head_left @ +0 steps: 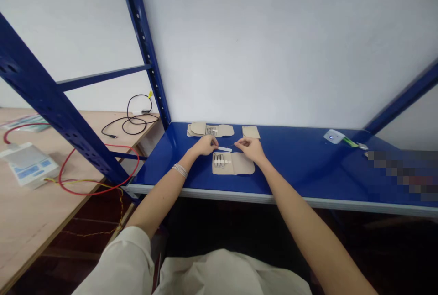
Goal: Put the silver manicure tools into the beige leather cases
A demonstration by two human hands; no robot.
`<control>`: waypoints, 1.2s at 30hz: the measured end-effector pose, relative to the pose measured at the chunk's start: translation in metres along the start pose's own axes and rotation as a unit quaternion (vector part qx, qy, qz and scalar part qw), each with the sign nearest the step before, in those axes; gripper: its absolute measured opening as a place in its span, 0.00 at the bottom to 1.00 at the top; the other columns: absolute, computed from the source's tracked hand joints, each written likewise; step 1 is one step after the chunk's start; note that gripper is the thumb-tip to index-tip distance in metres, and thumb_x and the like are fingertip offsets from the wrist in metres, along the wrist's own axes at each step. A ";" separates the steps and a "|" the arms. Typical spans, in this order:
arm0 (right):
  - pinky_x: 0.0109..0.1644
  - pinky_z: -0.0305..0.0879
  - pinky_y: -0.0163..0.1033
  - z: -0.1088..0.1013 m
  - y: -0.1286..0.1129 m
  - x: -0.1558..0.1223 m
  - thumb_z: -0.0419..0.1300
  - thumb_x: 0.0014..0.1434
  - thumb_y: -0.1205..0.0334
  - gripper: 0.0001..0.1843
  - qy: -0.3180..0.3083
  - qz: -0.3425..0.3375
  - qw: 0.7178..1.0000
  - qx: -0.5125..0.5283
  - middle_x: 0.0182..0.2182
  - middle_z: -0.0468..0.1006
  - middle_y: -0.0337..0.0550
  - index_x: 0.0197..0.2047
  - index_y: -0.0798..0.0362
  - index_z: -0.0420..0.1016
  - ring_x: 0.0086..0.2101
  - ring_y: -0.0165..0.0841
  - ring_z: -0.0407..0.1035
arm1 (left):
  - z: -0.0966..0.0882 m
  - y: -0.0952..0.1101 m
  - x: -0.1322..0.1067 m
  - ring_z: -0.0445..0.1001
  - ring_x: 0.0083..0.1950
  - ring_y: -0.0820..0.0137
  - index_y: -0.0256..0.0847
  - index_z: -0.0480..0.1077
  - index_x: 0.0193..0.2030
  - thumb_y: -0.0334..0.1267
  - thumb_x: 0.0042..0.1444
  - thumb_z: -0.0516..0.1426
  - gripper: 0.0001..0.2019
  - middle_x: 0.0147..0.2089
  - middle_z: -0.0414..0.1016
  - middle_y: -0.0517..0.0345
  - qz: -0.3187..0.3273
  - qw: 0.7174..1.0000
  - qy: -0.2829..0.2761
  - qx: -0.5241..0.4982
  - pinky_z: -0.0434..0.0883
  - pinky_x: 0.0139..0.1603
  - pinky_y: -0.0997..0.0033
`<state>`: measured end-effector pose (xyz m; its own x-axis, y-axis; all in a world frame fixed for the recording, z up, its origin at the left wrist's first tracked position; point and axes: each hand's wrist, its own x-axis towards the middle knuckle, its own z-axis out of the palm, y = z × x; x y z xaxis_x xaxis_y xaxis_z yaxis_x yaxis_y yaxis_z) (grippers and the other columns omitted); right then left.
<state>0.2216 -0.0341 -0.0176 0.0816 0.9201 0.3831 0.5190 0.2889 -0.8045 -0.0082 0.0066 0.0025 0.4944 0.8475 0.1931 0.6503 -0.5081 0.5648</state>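
Observation:
My left hand is closed in a pinch at the near end of a thin white strip, just above the blue tabletop. To the right of the strip, the fingers of my right hand are pinched together; what lies between them is too small to name. Below both hands, an unfolded beige case shows several small metal tools held by white loops in its left half. Behind my left hand lies another open beige case, also with small metal pieces in it.
A closed beige case lies behind my right hand. Farther right are a white device and a green item. Blue shelf posts rise at the left, beside a wooden table with a black cable.

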 end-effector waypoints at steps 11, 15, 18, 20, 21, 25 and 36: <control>0.34 0.65 0.40 0.001 0.000 0.000 0.66 0.47 0.50 0.15 -0.001 0.004 1.000 -0.003 0.25 0.79 0.44 0.29 0.54 0.80 0.27 0.34 0.69 | 0.001 0.000 0.000 0.75 0.34 0.68 0.35 0.78 0.32 0.31 0.50 0.62 0.03 0.33 0.80 0.53 0.012 1.000 0.008 -0.019 0.72 0.41 0.71; 0.34 0.64 0.39 0.001 0.001 0.000 0.66 0.47 0.50 0.15 -0.001 0.005 1.000 -0.002 0.25 0.79 0.44 0.28 0.54 0.80 0.27 0.34 0.69 | 0.002 -0.001 0.001 0.75 0.34 0.68 0.36 0.78 0.32 0.31 0.49 0.63 0.03 0.33 0.81 0.53 0.007 1.000 0.015 -0.018 0.71 0.41 0.70; 0.34 0.64 0.39 0.001 0.002 0.000 0.66 0.47 0.50 0.15 -0.002 0.006 1.000 0.002 0.25 0.79 0.44 0.29 0.54 0.80 0.27 0.34 0.69 | 0.004 -0.001 0.002 0.75 0.33 0.68 0.36 0.79 0.32 0.31 0.49 0.63 0.03 0.33 0.80 0.53 0.002 1.000 0.019 -0.018 0.71 0.40 0.70; 0.34 0.64 0.39 0.001 0.003 0.000 0.66 0.47 0.50 0.15 -0.003 0.006 1.000 0.006 0.25 0.79 0.44 0.29 0.54 0.80 0.27 0.34 0.69 | 0.004 -0.002 0.002 0.75 0.33 0.68 0.36 0.79 0.32 0.32 0.49 0.64 0.03 0.33 0.80 0.53 -0.003 1.000 0.022 -0.017 0.71 0.40 0.69; 0.33 0.64 0.39 0.002 0.003 0.001 0.66 0.47 0.50 0.15 -0.003 0.006 1.000 0.009 0.25 0.79 0.44 0.29 0.55 0.80 0.27 0.34 0.69 | 0.004 -0.001 0.002 0.75 0.33 0.67 0.36 0.79 0.32 0.32 0.49 0.64 0.03 0.33 0.80 0.53 -0.005 1.000 0.024 -0.017 0.71 0.41 0.69; 0.33 0.63 0.39 0.003 0.005 0.002 0.67 0.46 0.49 0.16 -0.003 0.009 1.000 0.022 0.24 0.79 0.44 0.29 0.55 0.80 0.26 0.33 0.68 | 0.004 0.000 0.002 0.75 0.35 0.66 0.36 0.79 0.31 0.32 0.48 0.65 0.03 0.32 0.80 0.53 -0.011 0.999 0.028 -0.015 0.71 0.41 0.68; 0.32 0.64 0.40 0.003 0.004 0.001 0.69 0.45 0.47 0.18 -0.024 0.003 0.997 0.078 0.24 0.79 0.44 0.29 0.54 0.80 0.26 0.34 0.69 | 0.005 -0.002 0.002 0.74 0.32 0.69 0.35 0.75 0.31 0.32 0.49 0.63 0.03 0.30 0.78 0.54 0.014 0.996 0.022 -0.081 0.70 0.37 0.70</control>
<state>0.2212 -0.0313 -0.0214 0.0407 0.9323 0.3594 0.3805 0.3181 -0.8683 -0.0059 0.0087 -0.0027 0.4830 0.8408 0.2445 0.5325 -0.5037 0.6803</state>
